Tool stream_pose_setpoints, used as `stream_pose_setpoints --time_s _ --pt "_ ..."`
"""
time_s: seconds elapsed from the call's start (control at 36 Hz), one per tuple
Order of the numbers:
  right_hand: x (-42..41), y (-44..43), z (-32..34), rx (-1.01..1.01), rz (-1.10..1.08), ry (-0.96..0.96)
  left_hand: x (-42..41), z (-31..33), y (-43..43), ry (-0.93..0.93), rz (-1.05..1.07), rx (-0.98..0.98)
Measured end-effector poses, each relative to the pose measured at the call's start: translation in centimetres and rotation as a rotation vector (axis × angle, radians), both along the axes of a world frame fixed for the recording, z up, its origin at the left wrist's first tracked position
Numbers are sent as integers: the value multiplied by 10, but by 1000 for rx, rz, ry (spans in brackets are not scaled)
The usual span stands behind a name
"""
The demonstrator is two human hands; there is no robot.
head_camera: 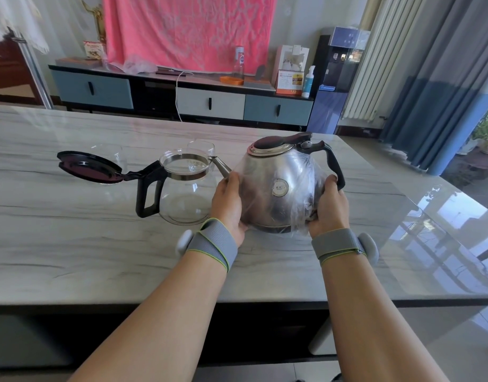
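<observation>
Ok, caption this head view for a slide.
Left hand and right hand grip a plastic-wrapped stainless steel kettle at a grey marble table, beside a clear glass carafe, black lid open.

Bright daylight from the right throws mirror-like glare across the glossy grey marble surface (444, 244), while wide-angle distortion bends the edges

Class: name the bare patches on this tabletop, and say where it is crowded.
Bare on the table: the front strip before the glass carafe; the stretch right of the steel kettle; the far strip. Crowded: the middle, where the left hand and right hand hold the steel kettle, spout beside the glass carafe, open lid and glasses.
</observation>
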State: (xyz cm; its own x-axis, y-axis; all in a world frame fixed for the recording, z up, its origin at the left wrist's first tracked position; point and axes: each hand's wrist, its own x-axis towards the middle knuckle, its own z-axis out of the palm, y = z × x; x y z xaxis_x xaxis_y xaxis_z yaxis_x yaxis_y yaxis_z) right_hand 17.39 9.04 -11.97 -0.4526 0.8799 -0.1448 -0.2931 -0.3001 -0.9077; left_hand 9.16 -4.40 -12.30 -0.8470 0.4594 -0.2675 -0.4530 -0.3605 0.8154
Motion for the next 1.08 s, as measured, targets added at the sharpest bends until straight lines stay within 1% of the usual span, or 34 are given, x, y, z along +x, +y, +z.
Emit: stream_pose_setpoints --time_s 0.39,0.86,1.08 --pt "2 -1 4 24 -12 -20 0 -2 0 10 1 -27" --pt "3 -4 5 24 -10 5 -3 -6 2 5 11 -34" --pt "3 -4 5 14 -28 9 -5 -10 4 49 9 -65"
